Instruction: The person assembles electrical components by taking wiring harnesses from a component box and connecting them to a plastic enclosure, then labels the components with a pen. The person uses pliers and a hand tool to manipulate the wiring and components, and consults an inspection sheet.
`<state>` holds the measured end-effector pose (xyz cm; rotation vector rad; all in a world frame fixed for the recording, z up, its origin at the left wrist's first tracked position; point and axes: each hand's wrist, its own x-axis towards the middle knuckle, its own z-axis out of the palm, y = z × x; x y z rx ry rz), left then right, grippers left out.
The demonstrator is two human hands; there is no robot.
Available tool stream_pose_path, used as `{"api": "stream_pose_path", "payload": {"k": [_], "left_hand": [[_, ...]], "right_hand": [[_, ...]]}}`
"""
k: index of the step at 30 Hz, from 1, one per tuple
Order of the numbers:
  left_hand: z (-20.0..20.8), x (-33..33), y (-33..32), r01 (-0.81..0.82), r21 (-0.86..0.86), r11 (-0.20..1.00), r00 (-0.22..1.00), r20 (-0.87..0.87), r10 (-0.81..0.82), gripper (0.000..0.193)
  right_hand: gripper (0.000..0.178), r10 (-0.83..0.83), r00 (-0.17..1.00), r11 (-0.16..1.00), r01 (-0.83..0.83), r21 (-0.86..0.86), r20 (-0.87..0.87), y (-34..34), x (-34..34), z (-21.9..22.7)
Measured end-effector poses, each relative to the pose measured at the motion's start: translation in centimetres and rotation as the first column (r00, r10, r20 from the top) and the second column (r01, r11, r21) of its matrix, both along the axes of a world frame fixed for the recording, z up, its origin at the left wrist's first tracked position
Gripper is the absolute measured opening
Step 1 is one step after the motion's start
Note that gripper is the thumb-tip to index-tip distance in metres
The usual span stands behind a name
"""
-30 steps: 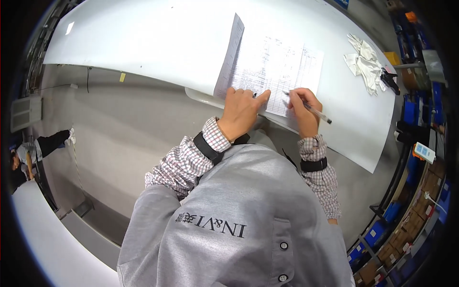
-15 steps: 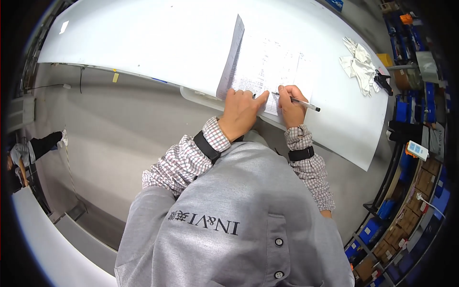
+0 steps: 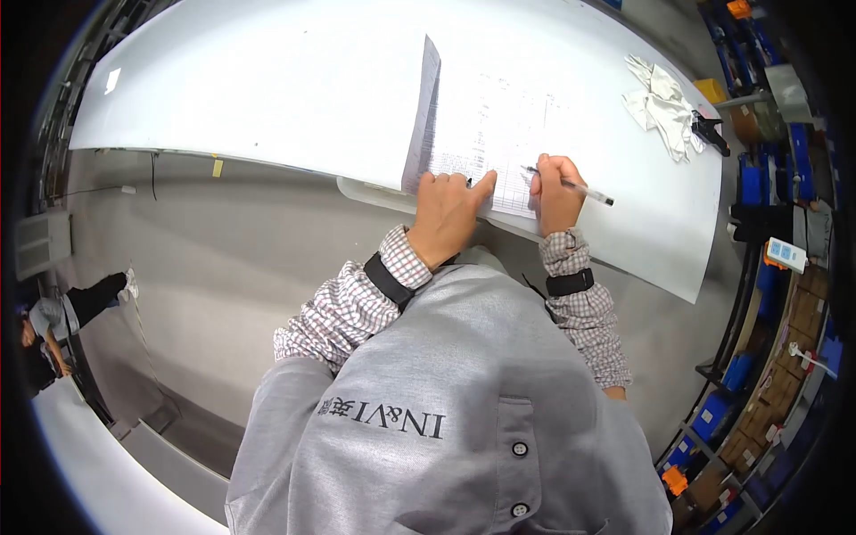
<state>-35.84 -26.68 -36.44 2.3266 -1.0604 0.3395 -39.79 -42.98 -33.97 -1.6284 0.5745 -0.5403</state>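
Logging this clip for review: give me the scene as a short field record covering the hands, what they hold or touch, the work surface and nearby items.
Left hand: left hand lies flat on the paper sheets, index finger stretched along the lower edge
Right hand: right hand grips a pen, tip on the sheet
Paper: printed sheets, left page lifted upright at the fold
Surface: white table
Nearby: crumpled white gloves at the table's far right end
Wrists: dark bands over checked cuffs
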Motion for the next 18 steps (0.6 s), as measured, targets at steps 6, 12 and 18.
{"api": "stream_pose_path", "payload": {"k": [6, 12, 18], "left_hand": [[-0.3, 0.1, -0.4, 0.078, -0.011, 0.997, 0.997, 0.005, -0.078, 0.041], [-0.1, 0.7, -2.4, 0.176, 0.010, 0.984, 0.984, -0.016, -0.176, 0.045], [-0.2, 0.8, -2.2, 0.185, -0.006, 0.983, 0.983, -0.016, -0.185, 0.038]], "right_hand": [[0.023, -0.026, 1.000, 0.995, 0.025, 0.095, 0.015, -0.1, 0.6, 0.1], [0.020, -0.037, 0.997, 0.998, 0.041, -0.055, 0.072, -1.0, 1.1, -0.2], [0.021, -0.019, 0.999, 0.994, 0.022, -0.109, 0.027, -1.4, 0.8, -0.5]]}}
